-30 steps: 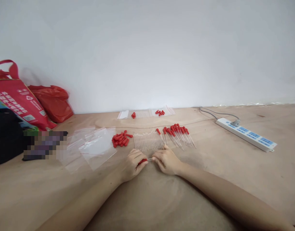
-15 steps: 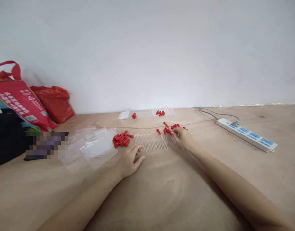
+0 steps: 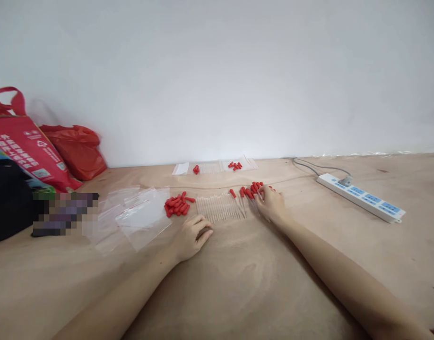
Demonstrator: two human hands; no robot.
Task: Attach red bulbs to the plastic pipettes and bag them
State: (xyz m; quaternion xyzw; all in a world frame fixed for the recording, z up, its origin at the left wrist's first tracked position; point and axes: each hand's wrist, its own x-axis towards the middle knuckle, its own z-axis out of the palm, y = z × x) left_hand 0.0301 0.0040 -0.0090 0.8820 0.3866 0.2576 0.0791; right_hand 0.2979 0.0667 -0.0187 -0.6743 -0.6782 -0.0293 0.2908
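My left hand (image 3: pixel 193 237) rests on the table, its fingers loosely curved and the thumb apart, with nothing in it. It lies just in front of a pile of red rubber bulbs (image 3: pixel 177 206) and beside a row of thin clear tubes (image 3: pixel 219 208). My right hand (image 3: pixel 272 206) is closed in a pinch among several red-bulbed droppers (image 3: pixel 250 192) at the row's right end. A dropper seems to be between its fingertips, partly hidden by them. One red bulb (image 3: pixel 232 193) sits on a tube at the right end of the row.
Clear zip bags (image 3: pixel 144 212) lie left of the bulbs. Along the wall is another bag (image 3: pixel 245 164) with red bulbs beside it. A white power strip (image 3: pixel 360 197) with a grey cable lies at right. Red bags (image 3: pixel 75 148) and a blurred dark object (image 3: pixel 66 215) are at left.
The dropper that lay apart behind the right group is now gone from that spot, and the bulbs there sit closer together. My right hand has shifted slightly right; the left stays put.
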